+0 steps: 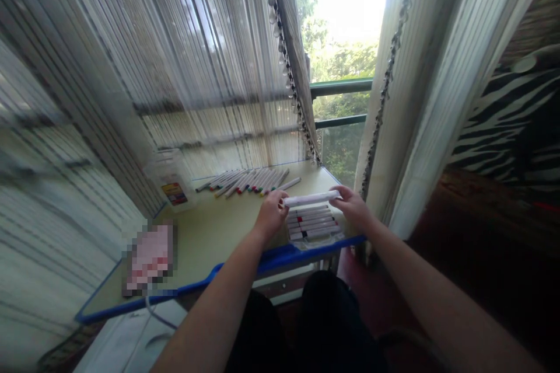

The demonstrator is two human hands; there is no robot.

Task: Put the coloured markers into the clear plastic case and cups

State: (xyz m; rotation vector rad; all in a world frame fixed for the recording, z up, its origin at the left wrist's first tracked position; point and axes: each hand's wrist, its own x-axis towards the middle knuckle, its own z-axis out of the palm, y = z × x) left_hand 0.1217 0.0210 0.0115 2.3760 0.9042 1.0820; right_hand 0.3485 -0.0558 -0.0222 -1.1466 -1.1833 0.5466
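Between my two hands a white marker (311, 198) is held level, one end in each. My left hand (271, 214) is closed around its left end. The fingers of my right hand (350, 205) pinch its right end. Just below it, several white markers (312, 223) lie side by side in a clear plastic tray (321, 243) near the table's front edge; a few show red or dark bands. Behind my hands, a loose row of markers with coloured ends (251, 180) is spread on the table.
The pale table (205, 227) has a blue rim (280, 259). A clear plastic container (172, 177) with a label stands at the back left. A blurred pink object (151, 256) lies at the left, with a cable (157, 316) below it. String curtains (210, 58) hang behind the table.
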